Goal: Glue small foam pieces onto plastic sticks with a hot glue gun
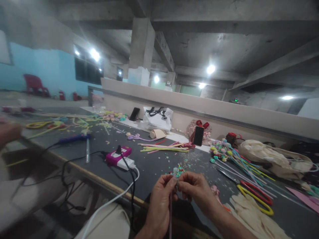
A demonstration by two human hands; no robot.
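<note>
Near the table's front edge, my left hand (162, 196) is closed around a thin pinkish-purple stem (170, 215) that hangs down below the fingers. A small whitish tip (175, 171) shows above its thumb. My right hand (195, 187) meets it from the right with fingers pinched together; what lies between them is hidden. Just beyond the fingertips is a pile of tiny colourful bits (180, 170). Scissors (256, 199) with red and yellow handles lie to the right, beside a crumpled cream cloth or glove (254, 215).
A purple-and-white power strip (118, 156) with cables is left of my hands. Yellow and pink sticks (164, 148) lie ahead, and bunched small flowers (221, 149) on stems to the right. A phone (198, 135) leans farther back. Another person's hand (10, 132) appears far left.
</note>
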